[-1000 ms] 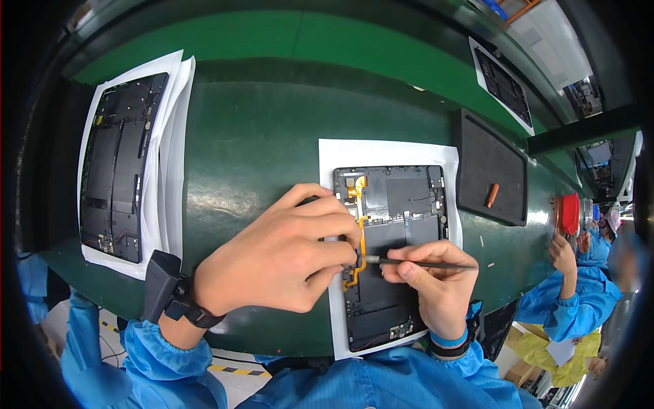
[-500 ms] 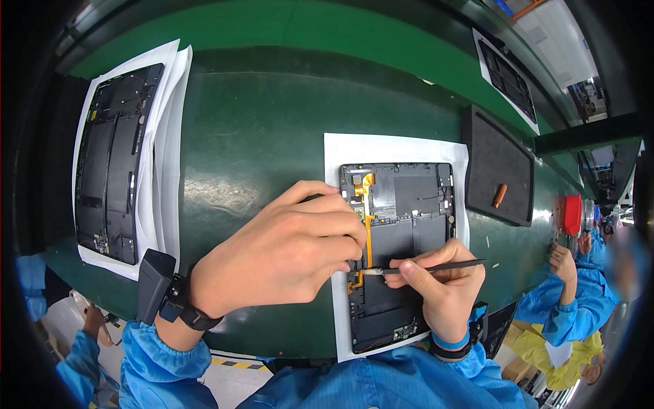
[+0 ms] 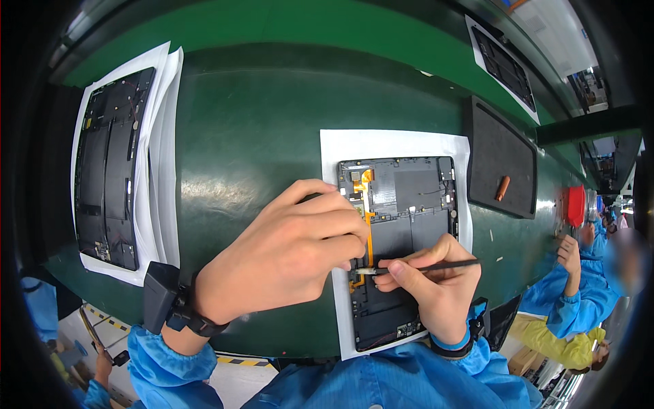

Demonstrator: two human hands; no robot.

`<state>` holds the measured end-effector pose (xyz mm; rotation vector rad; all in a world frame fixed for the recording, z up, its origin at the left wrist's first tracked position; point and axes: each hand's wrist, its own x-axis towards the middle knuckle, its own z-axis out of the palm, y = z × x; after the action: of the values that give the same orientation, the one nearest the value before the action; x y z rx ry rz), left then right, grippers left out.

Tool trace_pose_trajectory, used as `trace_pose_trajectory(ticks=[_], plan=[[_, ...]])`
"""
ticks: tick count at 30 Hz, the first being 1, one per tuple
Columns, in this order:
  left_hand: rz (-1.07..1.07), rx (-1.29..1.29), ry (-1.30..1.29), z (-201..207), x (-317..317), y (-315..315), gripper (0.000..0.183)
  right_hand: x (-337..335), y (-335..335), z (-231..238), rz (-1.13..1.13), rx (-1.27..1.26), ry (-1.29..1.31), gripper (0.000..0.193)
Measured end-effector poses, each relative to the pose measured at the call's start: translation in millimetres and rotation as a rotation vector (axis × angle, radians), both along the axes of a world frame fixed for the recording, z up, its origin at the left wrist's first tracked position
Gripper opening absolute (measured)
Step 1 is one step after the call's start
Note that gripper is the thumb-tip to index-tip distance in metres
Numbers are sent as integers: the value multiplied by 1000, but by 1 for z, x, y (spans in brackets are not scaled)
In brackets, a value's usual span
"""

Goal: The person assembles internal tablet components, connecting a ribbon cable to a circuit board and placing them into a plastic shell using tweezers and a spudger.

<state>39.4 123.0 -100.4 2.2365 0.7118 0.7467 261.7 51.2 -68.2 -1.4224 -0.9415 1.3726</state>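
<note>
Green bench – right hand pinches tweezers, left hand presses tablet

An opened dark tablet chassis lies flat, long side running away, on a white paper sheet; an orange flex ribbon runs down its left part; a thin black tool lies crosswise, its pale tip apparently touching the ribbon.

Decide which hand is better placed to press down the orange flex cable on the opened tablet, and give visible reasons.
Right, probably. The right hand holds the thin black tool with its tip at the orange flex cable; the left hand steadies the opened tablet.
</note>
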Motion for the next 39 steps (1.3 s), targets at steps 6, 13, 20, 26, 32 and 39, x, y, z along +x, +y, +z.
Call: trace_pose_trajectory(ticks=[6, 13, 20, 26, 32, 39], plan=[[-19, 0, 30, 5, 1, -3, 19, 6, 8, 10, 175, 224, -261, 14], [-4, 2, 0, 3, 2, -4, 17, 5, 33, 24, 660, 439, -546, 16], [2, 13, -2, 5, -2, -2, 17, 1, 15, 17, 573, 435, -545, 18], [-6, -21, 10, 7, 3, -2, 17, -7, -23, -4, 47, 184, -171, 17], [88, -56, -45, 14, 4, -6, 22, -4, -18, -4, -126, 97, 72, 20], [616, -10, 298, 21, 21, -18, 27, -1, -12, -22, -59, 39, 99, 18]])
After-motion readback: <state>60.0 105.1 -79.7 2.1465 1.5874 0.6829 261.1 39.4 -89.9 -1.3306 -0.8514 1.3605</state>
